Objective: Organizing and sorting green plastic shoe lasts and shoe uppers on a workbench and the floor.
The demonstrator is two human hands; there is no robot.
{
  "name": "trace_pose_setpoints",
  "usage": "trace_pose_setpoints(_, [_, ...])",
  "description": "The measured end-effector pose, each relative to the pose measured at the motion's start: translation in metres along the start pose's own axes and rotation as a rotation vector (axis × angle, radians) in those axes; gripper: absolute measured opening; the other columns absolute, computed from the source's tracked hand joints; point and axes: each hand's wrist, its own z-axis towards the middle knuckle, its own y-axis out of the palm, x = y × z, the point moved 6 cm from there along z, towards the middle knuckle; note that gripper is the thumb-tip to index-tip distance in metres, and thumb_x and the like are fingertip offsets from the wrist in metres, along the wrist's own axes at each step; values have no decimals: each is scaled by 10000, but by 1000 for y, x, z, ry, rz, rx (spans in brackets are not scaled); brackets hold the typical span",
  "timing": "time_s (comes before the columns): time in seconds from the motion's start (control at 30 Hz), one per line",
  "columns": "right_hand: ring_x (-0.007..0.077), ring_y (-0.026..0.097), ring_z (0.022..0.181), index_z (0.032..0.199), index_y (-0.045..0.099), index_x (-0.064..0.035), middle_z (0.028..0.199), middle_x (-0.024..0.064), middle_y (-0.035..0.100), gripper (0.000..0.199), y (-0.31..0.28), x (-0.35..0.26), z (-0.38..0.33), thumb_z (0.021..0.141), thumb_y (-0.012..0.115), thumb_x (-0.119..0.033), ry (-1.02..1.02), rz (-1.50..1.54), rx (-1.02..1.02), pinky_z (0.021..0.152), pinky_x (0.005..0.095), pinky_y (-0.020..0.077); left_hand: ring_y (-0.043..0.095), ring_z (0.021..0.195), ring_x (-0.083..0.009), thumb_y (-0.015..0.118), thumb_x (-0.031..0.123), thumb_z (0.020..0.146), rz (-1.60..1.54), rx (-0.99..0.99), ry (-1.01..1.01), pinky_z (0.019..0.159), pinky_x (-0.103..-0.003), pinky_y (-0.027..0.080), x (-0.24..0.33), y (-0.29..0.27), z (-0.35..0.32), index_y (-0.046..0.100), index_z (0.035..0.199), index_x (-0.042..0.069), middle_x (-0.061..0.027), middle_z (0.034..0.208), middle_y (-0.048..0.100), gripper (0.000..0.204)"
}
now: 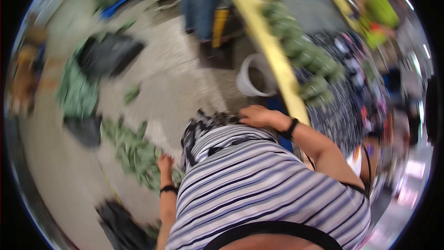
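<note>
My left hand (165, 162) hangs low at my left side, its fingers loosely bent and apart, with nothing visible in it. Past it on the floor lies a spread of green cloth pieces (132, 150). My right hand (259, 116) is in front of my waist, next to the dark patterned cloth (210, 119) there. Its fingers are loosely bent and no held thing shows; whether they touch the cloth I cannot tell. Motion blurs both hands. A white bucket (252, 78) stands just beyond my right hand.
A yellow-edged table (270, 48) runs along my right, bearing a row of green bundles (300, 51) and dark patterned fabric (337, 106). A person in jeans (200, 14) stands ahead. Dark sacks (111, 54) and green cloth (78, 92) lie on the floor at left; another black bag (122, 224) is nearer.
</note>
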Motion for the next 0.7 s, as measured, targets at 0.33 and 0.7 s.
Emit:
trace_pose_setpoints(0.33, [283,670,903,1084,614,27,964,202,681,296,13,39,22,896,611,-201,-185,43,-366,779,350,507,652,786,-380,521,225,770,37,212,-602,723,-453,503,25,125,-199,688,793,-19,-229,789,665,296])
trace_pose_setpoints(0.7, [125,633,661,993,610,18,773,77,665,215,25,-16,127,923,552,-176,-70,157,-367,581,257,497,636,865,-417,516,250,779,-69,297,-675,804,-458,501,3,147,-246,708,781,23,-241,848,665,298])
